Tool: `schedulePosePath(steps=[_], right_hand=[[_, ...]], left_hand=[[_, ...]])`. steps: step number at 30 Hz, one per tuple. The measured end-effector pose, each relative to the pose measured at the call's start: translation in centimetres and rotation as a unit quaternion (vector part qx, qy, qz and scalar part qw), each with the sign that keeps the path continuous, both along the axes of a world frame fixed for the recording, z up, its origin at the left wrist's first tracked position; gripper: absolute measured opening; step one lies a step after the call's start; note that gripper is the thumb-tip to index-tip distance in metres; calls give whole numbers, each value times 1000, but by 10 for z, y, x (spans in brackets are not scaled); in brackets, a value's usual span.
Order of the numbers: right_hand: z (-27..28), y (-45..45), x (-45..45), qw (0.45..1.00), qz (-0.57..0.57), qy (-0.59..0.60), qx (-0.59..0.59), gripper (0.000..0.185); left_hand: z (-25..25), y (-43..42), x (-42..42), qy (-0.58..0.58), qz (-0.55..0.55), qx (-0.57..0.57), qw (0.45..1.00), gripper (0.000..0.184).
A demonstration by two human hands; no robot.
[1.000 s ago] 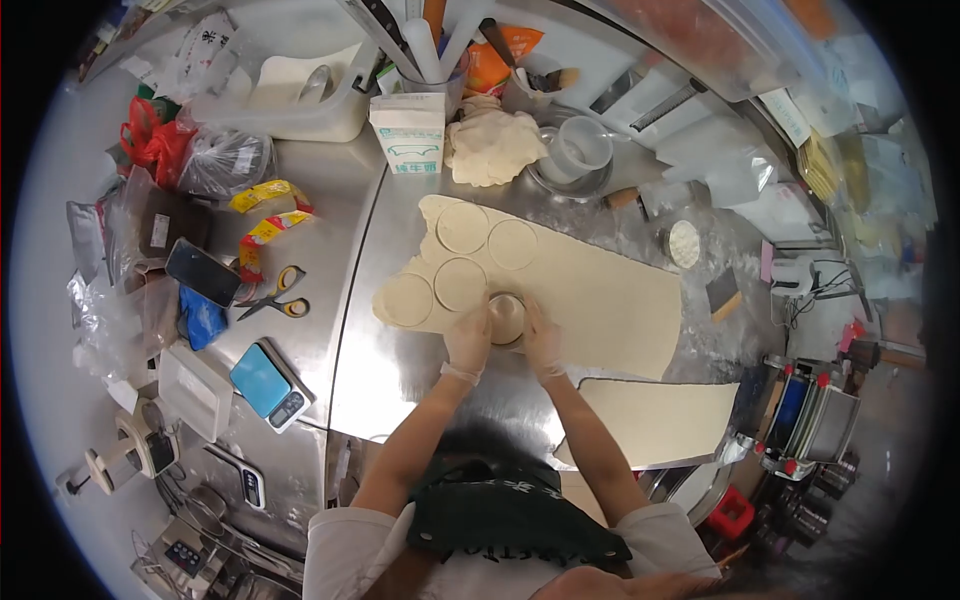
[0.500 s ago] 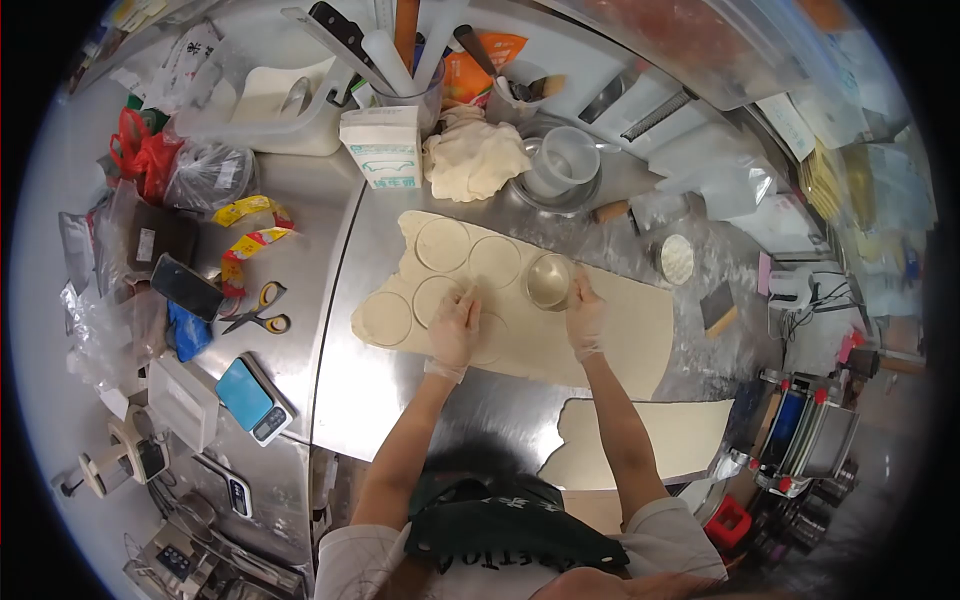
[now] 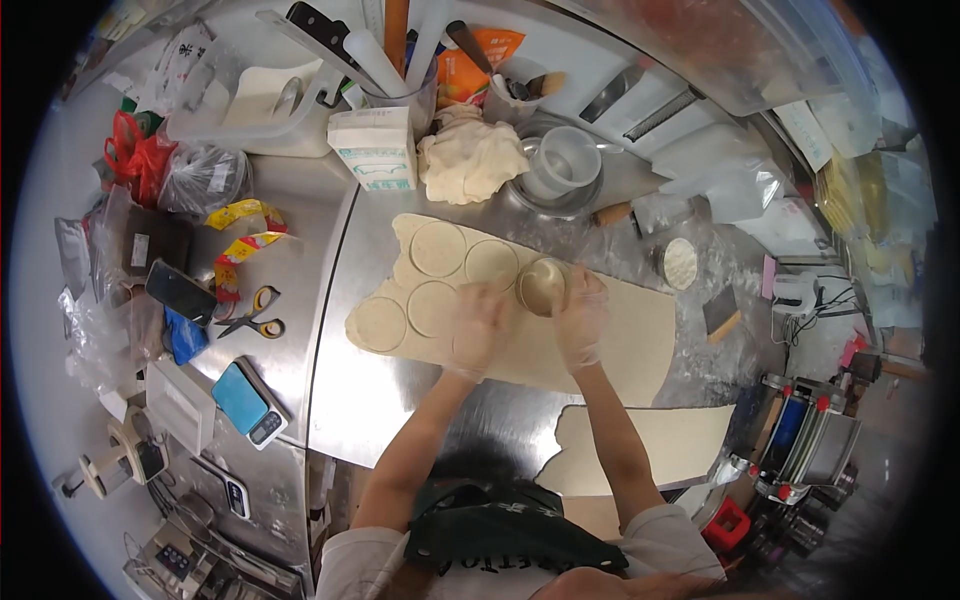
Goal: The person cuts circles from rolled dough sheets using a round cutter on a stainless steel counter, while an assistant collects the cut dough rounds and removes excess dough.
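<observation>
A sheet of rolled dough (image 3: 625,340) lies on the steel table with several round outlines cut in its left part. A round metal cutter (image 3: 541,287) rests on the dough, right of the cut circles. My right hand (image 3: 582,325), in a clear glove, has its fingers at the cutter's right rim and appears to grip it. My left hand (image 3: 478,330), gloved too, is over the dough left of the cutter, its fingers smeared by motion. It partly hides a cut circle. A second dough piece (image 3: 645,448) lies nearer me, partly under my right forearm.
Behind the dough are a milk carton (image 3: 373,150), a crumpled cloth (image 3: 470,155) and a plastic tub (image 3: 562,163). At left lie scissors (image 3: 252,315) and a kitchen scale (image 3: 250,401). A scraper (image 3: 720,313), a floury round (image 3: 680,263) and a roller machine (image 3: 805,440) stand right.
My left hand has moved right and slightly away from me, toward the cutter. The cutter and my right hand stay at nearly the same place on the dough. The whole view has shifted slightly.
</observation>
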State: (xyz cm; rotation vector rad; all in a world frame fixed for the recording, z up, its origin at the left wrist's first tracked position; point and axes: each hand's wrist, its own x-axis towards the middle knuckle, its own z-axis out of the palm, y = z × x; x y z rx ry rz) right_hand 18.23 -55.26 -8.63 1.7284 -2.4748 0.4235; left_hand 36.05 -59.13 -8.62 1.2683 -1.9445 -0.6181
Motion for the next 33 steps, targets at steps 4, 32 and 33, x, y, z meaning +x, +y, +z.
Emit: schedulePosePath(steps=[4, 32, 33], right_hand=[[-35, -16, 6, 977, 156, 126, 71, 71], [-50, -3, -34, 992, 58, -110, -36, 42], [-51, 0, -26, 993, 46, -88, -58, 44]], left_hand=[[21, -18, -72, 10, -192, -57, 980, 38], [-79, -16, -62, -137, -89, 126, 979, 66], [-85, -30, -63, -172, -110, 75, 976, 67]])
